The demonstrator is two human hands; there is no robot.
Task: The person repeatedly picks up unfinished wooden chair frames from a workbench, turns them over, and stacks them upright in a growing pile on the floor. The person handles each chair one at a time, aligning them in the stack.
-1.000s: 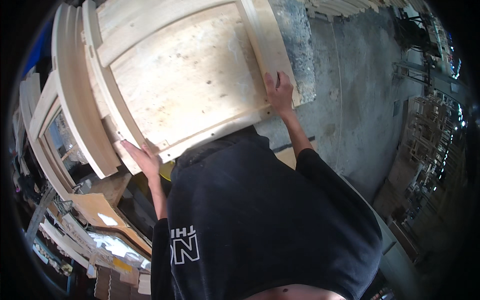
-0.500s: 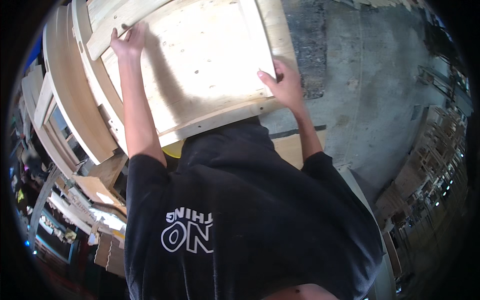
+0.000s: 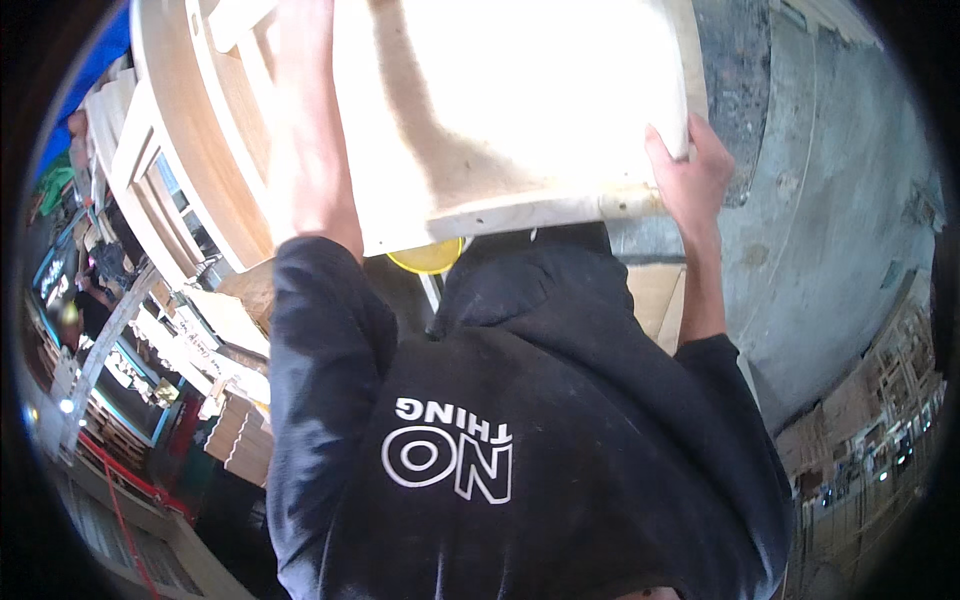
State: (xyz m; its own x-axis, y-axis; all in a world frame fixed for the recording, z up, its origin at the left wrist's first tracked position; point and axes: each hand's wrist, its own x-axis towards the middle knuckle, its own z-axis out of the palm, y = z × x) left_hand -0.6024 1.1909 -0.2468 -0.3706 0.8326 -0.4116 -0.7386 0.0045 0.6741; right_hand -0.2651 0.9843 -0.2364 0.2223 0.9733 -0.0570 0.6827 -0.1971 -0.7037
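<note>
The person is holding a large pale plywood panel [image 3: 500, 100] up in front of the chest, and it is filling the upper middle of the view. The right hand [image 3: 690, 175] is gripping the panel's lower right corner, fingers wrapping over the edge and the thumb lying against the near face. The left forearm [image 3: 310, 130] is reaching up across the panel's left part; the left hand itself is passing out of the top of the picture, so whether its fingers are clasped or loose cannot be told.

Just below the panel's bottom edge, a round yellow object [image 3: 428, 257] is peeking out, half covered by the wood. Under that, the person's black sweatshirt [image 3: 520, 440] is taking up the lower half of the view, with a white printed label on its chest, block letters plus a ring shape.

To the left of the panel, curved light wooden frames [image 3: 180, 150] are standing stacked on edge, touching one another. Further down and left from the panel, pale cardboard-coloured boxes and wood offcuts [image 3: 225, 330] are lying piled, one bearing a small white tag. Beyond them, a red rail [image 3: 115, 470] is running slantwise.

To the right of the panel, grey concrete floor [image 3: 830, 230] is stretching away, and more wooden pieces [image 3: 880, 400] are standing at the far lower right.
</note>
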